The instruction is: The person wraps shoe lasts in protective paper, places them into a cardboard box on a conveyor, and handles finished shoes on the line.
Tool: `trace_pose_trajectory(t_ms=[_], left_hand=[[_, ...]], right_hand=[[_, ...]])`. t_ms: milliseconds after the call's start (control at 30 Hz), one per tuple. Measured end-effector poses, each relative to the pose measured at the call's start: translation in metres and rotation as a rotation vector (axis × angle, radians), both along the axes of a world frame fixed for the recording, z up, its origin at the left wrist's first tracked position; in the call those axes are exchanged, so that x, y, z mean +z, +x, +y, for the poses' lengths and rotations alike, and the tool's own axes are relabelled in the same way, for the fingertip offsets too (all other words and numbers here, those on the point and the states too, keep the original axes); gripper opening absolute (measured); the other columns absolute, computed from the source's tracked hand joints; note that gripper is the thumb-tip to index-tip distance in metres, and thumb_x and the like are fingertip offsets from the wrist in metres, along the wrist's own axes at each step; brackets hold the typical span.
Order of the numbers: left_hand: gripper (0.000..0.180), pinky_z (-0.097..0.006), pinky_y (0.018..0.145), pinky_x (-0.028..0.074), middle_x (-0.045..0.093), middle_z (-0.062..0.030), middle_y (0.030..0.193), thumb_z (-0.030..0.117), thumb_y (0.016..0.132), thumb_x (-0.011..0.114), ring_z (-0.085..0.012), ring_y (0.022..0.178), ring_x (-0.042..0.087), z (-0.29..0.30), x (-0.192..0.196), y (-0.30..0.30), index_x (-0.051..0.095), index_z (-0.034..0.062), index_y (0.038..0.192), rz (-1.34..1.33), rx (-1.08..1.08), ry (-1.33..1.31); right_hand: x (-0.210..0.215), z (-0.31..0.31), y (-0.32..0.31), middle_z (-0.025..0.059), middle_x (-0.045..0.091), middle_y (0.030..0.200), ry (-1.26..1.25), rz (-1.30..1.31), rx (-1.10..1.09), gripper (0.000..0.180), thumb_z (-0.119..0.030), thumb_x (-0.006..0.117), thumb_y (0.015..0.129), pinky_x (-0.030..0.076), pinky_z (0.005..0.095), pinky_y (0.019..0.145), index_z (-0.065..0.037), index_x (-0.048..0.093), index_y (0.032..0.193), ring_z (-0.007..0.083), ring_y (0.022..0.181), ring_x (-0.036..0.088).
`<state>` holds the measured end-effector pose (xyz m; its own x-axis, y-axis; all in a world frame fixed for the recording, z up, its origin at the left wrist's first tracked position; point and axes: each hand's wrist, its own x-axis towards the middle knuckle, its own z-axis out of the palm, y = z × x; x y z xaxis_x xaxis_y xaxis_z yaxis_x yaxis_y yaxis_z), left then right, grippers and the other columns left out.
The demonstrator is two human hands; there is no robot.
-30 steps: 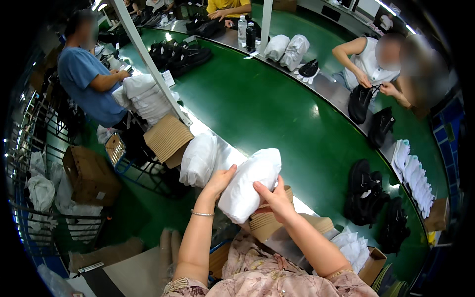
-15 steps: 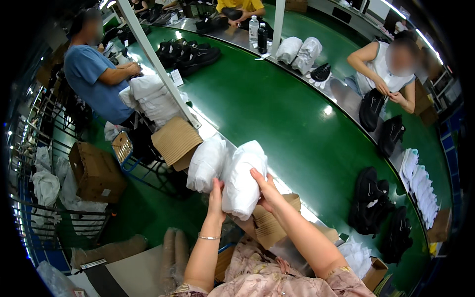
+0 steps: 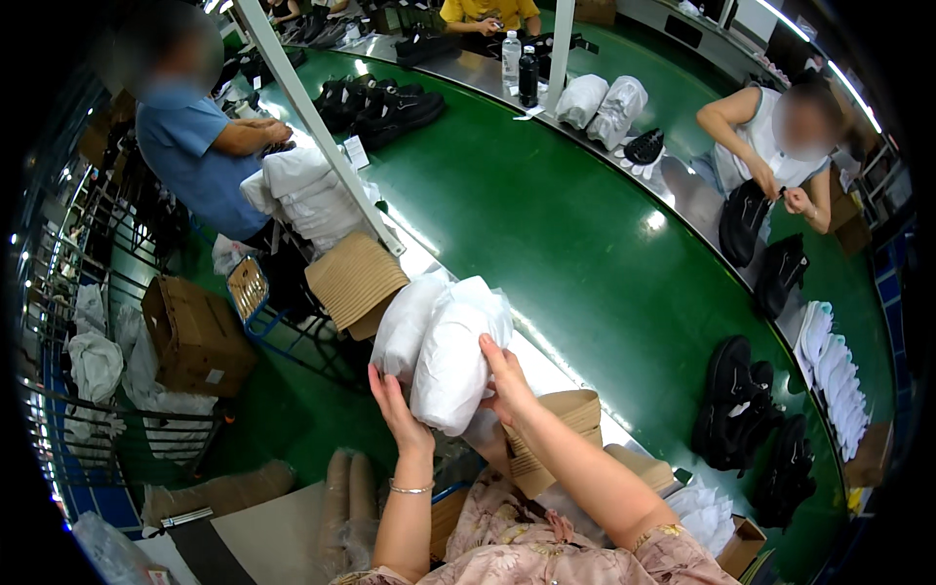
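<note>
Two white wrapped bundles lie side by side in front of me at the near edge of the green worktable. My right hand (image 3: 505,380) grips the nearer bundle (image 3: 453,366) along its right side, thumb on top. My left hand (image 3: 402,417) presses at the lower ends, its fingers stretched along the outer side of the farther bundle (image 3: 402,327). Both bundles touch, held between my two hands. What is inside the wrapping is hidden.
Corrugated brown cardboard pieces (image 3: 356,283) lie left of the bundles; more cardboard (image 3: 551,439) sits by my right forearm. A slanted metal post (image 3: 317,136) rises from the table edge. Black shoes (image 3: 731,400) stand at the right. Co-workers handle shoes around the table (image 3: 546,195).
My left hand has moved from between the bundles to the outer side of the farther one. The bundles, apart before, now touch, and the nearer one has shifted left.
</note>
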<state>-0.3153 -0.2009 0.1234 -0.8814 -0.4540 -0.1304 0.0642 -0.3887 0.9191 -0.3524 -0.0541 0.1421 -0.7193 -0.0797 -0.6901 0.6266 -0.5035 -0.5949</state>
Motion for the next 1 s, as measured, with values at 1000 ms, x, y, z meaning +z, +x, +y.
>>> trace_pose_trajectory(t_ms=[1000], left_hand=[[0.086, -0.041, 0.1, 0.027, 0.035, -0.0241, 0.131, 0.046, 0.081, 0.06, -0.0355, 0.12, 0.034, 0.011, 0.029, 0.011, 0.019, -0.004, 0.137, -0.02, -0.157, -0.925]], right_hand=[[0.007, 0.04, -0.055, 0.0129, 0.057, 0.105, 0.284, 0.496, 0.108, 0.055, -0.045, 0.054, 0.085, 0.04, 0.0285, 0.087, 0.003, 0.052, 0.112, 0.019, 0.097, 0.052]])
